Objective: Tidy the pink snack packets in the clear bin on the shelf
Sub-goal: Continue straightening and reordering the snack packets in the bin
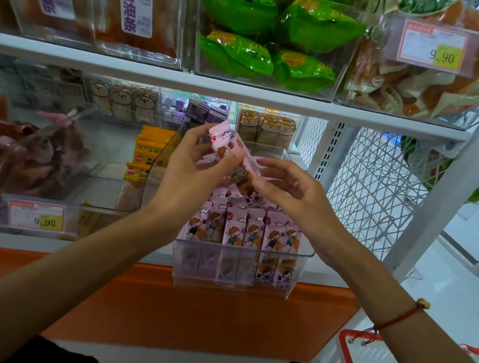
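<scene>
In the middle of the frame both hands work above the clear bin, which stands at the front edge of the lower shelf. The left hand grasps a few pink snack packets, lifted out of the bin. The right hand pinches the lower end of this bunch; probably it holds one packet, but the blur hides how many. A front row of packets already stands upright in the bin. The step in hand seems to be straightening the loose packets. Next they need to go down upright behind the row.
</scene>
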Demonstrator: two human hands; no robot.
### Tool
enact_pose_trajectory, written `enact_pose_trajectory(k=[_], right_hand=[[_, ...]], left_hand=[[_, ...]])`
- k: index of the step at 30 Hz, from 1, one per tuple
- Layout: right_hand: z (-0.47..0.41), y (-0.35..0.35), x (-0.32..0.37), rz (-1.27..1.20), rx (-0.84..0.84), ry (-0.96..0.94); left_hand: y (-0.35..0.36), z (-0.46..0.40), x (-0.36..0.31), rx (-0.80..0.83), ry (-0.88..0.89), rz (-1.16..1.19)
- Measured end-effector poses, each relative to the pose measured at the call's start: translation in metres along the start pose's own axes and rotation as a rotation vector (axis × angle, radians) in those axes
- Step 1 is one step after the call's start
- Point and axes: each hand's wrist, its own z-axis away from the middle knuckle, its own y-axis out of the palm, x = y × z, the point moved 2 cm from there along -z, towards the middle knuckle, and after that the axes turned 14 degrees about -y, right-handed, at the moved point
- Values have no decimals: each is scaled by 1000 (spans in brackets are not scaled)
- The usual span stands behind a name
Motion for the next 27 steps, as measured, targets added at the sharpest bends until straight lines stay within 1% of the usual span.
enact_pose_trajectory(k=[2, 4, 7, 9, 11, 14, 16, 18, 20, 22, 24, 27], right_hand=[[-1, 0, 1, 138, -60, -53], [-2, 0, 3, 226, -92, -102], [-1, 2, 5, 361, -15, -181], [0, 2, 3, 421, 56, -194], [1, -3, 1, 428, 79, -171], [1, -16, -3, 391, 55, -119], [3, -21, -6, 343, 75, -107], [3, -25, -10, 350, 103, -104], [0, -30, -13, 430, 124, -92], [-6, -29, -15, 563, 214, -88], [-13, -18, -18, 715, 407, -71], [-24, 3, -26, 932, 677, -53]], left_hand=[[2, 2, 3, -37, 22, -21], [5, 4, 4, -47, 48, -47], [9, 2, 3, -63, 102, -134], [12, -2, 3, -52, 129, -197], [14, -6, 2, 16, 122, -243], [17, -12, -2, 188, 89, -332], [18, -15, -3, 245, 113, -369], [14, -17, -5, 211, 165, -378], [4, -19, -11, 99, 239, -360], [-10, -20, -19, -27, 308, -297], [-19, -19, -21, -114, 343, -245], [-22, -18, -16, -139, 323, -252]])
